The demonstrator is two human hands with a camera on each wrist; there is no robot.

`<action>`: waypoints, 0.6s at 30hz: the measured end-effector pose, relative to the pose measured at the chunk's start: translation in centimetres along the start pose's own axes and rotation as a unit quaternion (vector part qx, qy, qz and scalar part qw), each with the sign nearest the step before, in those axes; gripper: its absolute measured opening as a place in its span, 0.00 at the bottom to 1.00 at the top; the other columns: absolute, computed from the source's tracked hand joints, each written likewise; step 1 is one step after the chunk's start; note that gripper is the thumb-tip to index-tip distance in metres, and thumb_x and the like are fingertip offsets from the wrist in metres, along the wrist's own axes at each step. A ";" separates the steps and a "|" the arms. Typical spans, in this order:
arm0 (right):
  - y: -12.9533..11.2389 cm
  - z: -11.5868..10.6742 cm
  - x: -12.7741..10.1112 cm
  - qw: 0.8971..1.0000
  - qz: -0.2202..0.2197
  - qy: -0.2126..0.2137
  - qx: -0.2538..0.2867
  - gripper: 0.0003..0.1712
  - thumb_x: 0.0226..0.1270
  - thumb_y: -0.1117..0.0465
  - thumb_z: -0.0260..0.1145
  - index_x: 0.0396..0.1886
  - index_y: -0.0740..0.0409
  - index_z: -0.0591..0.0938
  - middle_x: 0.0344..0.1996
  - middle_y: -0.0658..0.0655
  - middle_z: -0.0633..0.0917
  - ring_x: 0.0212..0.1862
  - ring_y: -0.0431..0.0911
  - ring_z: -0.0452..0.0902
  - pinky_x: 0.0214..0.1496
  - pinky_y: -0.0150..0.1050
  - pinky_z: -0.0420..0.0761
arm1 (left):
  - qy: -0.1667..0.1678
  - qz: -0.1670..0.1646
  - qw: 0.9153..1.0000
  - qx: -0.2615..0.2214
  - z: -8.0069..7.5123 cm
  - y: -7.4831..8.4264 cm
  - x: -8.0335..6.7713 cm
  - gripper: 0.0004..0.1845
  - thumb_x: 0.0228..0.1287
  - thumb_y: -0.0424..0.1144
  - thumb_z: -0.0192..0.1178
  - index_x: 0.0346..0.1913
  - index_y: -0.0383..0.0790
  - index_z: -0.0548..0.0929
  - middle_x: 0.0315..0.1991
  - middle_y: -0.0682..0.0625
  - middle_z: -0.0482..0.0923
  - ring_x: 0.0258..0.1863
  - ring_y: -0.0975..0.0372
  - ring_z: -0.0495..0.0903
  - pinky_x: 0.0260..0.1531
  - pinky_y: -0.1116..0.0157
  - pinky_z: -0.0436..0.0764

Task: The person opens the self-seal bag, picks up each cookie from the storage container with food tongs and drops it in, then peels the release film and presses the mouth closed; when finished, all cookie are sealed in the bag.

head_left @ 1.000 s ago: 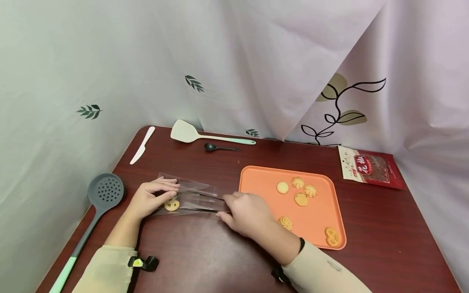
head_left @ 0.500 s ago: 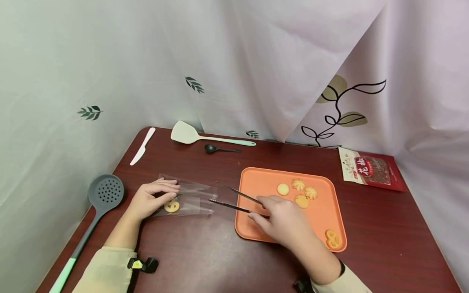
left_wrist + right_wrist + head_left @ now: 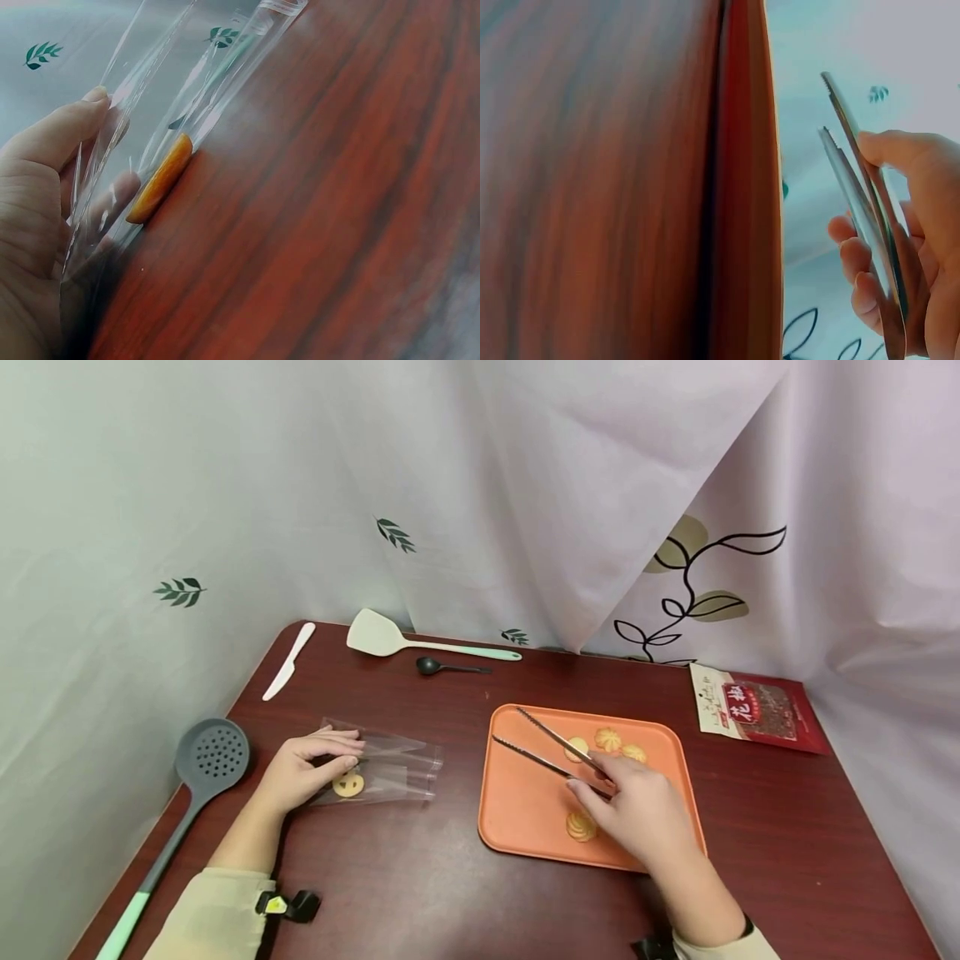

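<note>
My left hand pinches the clear plastic bag at its closed end; in the left wrist view the film runs between thumb and fingers. Inside the bag lies a pretzel-shaped cookie, seen edge-on as a golden piece from the wrist. My right hand grips metal tongs over the orange tray, their arms apart with nothing between the tips. Close by on the tray are a round cookie, two piped cookies and a swirl cookie. My right hand hides part of the tray.
A slotted turner lies along the left edge. A white knife, cream spatula and small black spoon lie along the back. A red spice packet is at the back right, before the curtain.
My right hand has drawn the tongs out of the bag's mouth and carried them right, over the tray. The pretzel cookie stays in the bag, and my left hand keeps its place.
</note>
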State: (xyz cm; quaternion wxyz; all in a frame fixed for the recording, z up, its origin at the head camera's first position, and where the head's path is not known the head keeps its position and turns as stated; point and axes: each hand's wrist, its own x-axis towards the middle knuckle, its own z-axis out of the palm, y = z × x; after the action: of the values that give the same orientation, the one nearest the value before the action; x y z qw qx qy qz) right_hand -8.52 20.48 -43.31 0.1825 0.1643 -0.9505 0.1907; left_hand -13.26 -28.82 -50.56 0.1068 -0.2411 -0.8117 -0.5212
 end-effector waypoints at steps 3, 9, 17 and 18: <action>1.2 -0.4 -0.2 1.000 0.013 0.012 -0.013 0.26 0.60 0.43 0.81 0.51 0.55 0.91 0.39 0.57 0.92 0.40 0.55 0.90 0.33 0.58 0.88 | 0.002 0.002 1.000 0.001 0.0 0.1 0.0 0.17 0.55 0.16 0.74 0.42 0.39 0.95 0.47 0.38 0.91 0.59 0.66 0.85 0.77 0.66 0.62; 4.0 -1.6 -1.3 0.997 0.068 -0.002 -0.026 0.23 0.60 0.45 0.82 0.50 0.53 0.91 0.39 0.57 0.91 0.40 0.57 0.90 0.34 0.62 0.86 | -0.001 0.002 1.000 0.007 0.1 0.0 0.0 0.17 0.54 0.17 0.76 0.42 0.40 0.95 0.47 0.40 0.91 0.59 0.66 0.85 0.76 0.67 0.63; 7.7 -3.5 -2.0 0.984 0.160 -0.059 -0.042 0.26 0.65 0.35 0.77 0.42 0.53 0.89 0.24 0.48 0.83 0.28 0.51 0.79 0.24 0.49 0.75 | 0.002 0.003 1.000 0.013 0.0 0.1 -0.1 0.16 0.52 0.17 0.76 0.42 0.38 0.95 0.47 0.39 0.91 0.58 0.67 0.85 0.76 0.68 0.63; 8.1 -3.8 -2.1 0.983 0.166 -0.064 -0.045 0.27 0.65 0.34 0.76 0.43 0.53 0.88 0.24 0.48 0.83 0.28 0.50 0.78 0.23 0.48 0.74 | 0.002 0.004 1.000 0.012 0.1 0.1 -0.1 0.16 0.53 0.17 0.76 0.42 0.38 0.95 0.47 0.39 0.91 0.59 0.67 0.85 0.76 0.68 0.63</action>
State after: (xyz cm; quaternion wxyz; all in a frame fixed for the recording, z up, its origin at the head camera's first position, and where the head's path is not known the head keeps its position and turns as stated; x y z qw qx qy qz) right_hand -8.72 29.64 -43.34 0.0941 0.0075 -0.9819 0.1639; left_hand -13.12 -28.71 -50.55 0.1132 -0.2419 -0.8164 -0.5119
